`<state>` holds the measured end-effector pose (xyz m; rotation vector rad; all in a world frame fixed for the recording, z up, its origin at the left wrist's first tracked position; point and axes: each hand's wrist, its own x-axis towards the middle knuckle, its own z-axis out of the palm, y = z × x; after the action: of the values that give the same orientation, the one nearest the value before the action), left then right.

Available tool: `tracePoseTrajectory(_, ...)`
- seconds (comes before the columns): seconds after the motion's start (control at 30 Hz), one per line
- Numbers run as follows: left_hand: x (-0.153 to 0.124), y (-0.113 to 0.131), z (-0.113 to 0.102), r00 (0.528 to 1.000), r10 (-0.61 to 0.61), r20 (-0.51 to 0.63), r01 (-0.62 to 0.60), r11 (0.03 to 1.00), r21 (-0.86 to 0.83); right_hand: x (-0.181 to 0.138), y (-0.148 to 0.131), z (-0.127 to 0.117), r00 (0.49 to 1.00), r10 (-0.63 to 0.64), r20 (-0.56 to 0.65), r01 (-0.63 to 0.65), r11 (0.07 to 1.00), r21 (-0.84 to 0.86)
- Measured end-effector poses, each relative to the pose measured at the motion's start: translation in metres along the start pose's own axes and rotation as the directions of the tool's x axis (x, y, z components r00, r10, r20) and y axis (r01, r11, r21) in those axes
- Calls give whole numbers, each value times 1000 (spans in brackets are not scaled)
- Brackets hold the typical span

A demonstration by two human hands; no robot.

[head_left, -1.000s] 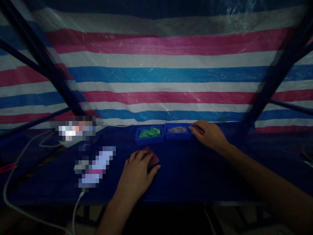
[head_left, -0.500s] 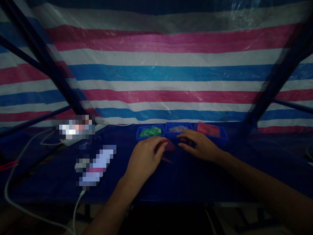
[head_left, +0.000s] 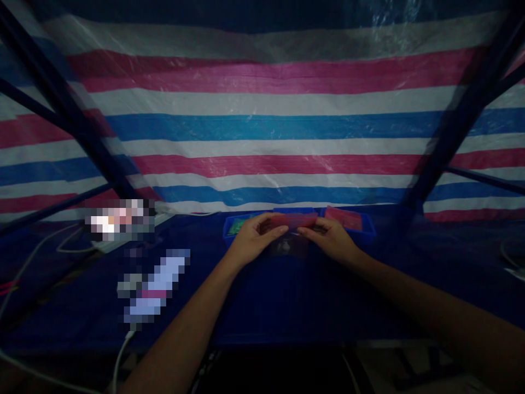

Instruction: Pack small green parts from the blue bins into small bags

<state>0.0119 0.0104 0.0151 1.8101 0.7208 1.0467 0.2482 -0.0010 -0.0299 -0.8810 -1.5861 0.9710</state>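
A red sheet (head_left: 296, 221), already raised, was held at its ends by the left hand (head_left: 256, 236) and right hand (head_left: 331, 239) near the middle bin (head_left: 293, 210), while red pieces (head_left: 346, 219) and green pieces (head_left: 235, 226) were left in outer bins (head_left: 370, 227).

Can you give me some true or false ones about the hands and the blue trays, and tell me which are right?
1. The left hand and the right hand both hold the red piece. True.
2. The green pieces are in the right tray. False: the green pieces are in the left tray.
3. A striped sheet hangs behind the table. True.
4. The right hand is flat on the table. False: its fingers are curled at one end of the red piece.
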Motion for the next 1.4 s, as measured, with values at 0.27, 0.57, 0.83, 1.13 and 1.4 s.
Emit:
tracePoseTrajectory(0.27,-7,-24,-10,999,-30,35,29,999,25,-2,-1,-4,999,-25,24,27,998,-64)
tracePoseTrajectory(0.57,-6,-19,-20,997,-81,-3,79,969,235,-1,-9,-13,955,-244,167,286,908,-307)
tracePoseTrajectory(0.83,-9,-20,-9,993,-117,-22,117,993,32,-2,-6,-8,985,-151,87,164,972,-169)
tracePoseTrajectory(1.13,-10,-24,1,998,-70,-11,69,996,-57,-2,-8,-1,993,72,97,-76,997,34)
tracePoseTrajectory(1.4,-12,-25,4,994,-77,76,71,994,84,-5,-6,2,998,19,65,-19,1000,2)
